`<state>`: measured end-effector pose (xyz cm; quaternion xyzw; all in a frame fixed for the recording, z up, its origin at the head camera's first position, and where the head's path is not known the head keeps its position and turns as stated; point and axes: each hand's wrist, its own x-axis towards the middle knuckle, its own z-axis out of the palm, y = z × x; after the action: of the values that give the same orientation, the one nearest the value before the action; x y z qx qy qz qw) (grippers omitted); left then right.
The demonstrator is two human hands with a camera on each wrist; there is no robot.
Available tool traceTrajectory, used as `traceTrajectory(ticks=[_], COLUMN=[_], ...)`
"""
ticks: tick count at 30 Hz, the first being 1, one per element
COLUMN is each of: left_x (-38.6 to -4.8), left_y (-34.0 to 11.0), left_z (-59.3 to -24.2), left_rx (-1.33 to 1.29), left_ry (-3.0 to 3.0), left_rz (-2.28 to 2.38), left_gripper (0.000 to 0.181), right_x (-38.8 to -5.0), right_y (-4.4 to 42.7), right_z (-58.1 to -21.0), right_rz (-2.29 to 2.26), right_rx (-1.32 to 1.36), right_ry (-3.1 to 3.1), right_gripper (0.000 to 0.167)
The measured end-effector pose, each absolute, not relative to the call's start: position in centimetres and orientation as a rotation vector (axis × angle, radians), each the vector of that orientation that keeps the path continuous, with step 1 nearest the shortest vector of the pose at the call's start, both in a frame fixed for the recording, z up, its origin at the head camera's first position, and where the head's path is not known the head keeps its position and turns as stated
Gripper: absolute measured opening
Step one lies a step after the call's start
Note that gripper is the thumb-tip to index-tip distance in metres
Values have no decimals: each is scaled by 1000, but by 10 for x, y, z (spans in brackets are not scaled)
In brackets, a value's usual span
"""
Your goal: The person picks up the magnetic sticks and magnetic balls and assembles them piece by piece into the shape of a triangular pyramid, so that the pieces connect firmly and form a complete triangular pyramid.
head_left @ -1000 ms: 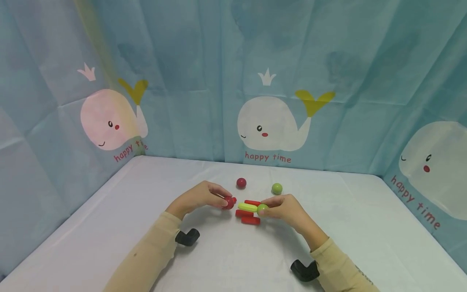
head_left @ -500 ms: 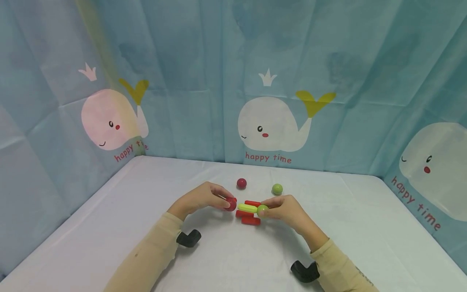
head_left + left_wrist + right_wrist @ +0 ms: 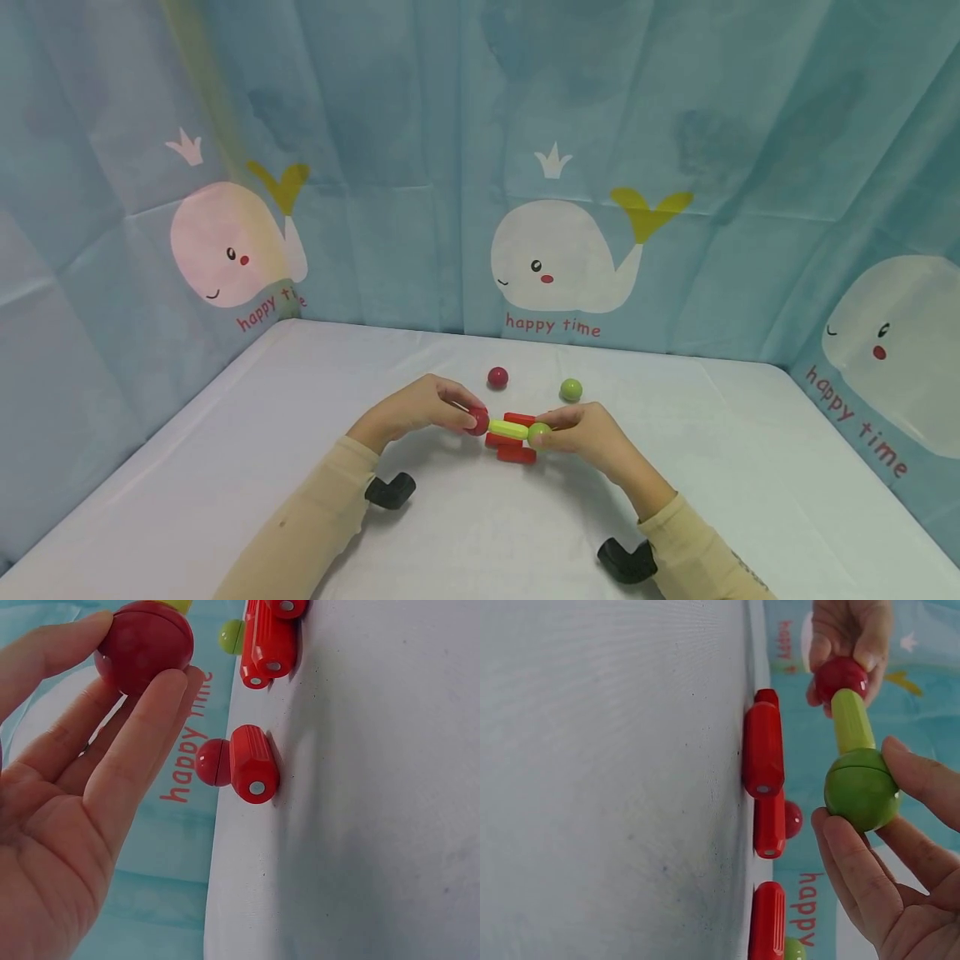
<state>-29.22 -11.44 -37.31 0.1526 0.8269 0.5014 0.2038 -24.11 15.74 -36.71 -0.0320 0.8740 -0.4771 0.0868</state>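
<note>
Left hand (image 3: 422,408): pinches a red ball (image 3: 146,645) between thumb and fingertips. Right hand (image 3: 591,435): holds a green ball (image 3: 861,791) in the same manner.

Governing relation: a yellow-green rod (image 3: 508,429) spans the gap between the two balls, held up off the worktop (image 3: 480,525). Its long axis runs crosswise in front of the person, roughly level. Its right end meets the green ball, so the right hand is the one bearing that end. Its left end appears to meet the red ball; firm contact cannot be confirmed. From the left hand the rod lies to the right; from the right hand, to the left.

Below and about the rod, three red rods (image 3: 516,455) lie on the worktop. A second red ball (image 3: 497,377) and a second green ball (image 3: 571,389) rest beyond them.
</note>
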Motion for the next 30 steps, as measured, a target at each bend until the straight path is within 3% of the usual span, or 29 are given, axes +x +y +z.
traceTrajectory(ticks=[30], left_x=[-293], left_y=[-110], left_z=[-375], left_rx=[410], left_ry=[2308], left_rz=[1462], left_gripper=[31], right_x=[-243], right_y=[162], right_z=[-365], right_rz=[-1434], right_rx=[-137], right_ry=[2554], right_gripper=[37])
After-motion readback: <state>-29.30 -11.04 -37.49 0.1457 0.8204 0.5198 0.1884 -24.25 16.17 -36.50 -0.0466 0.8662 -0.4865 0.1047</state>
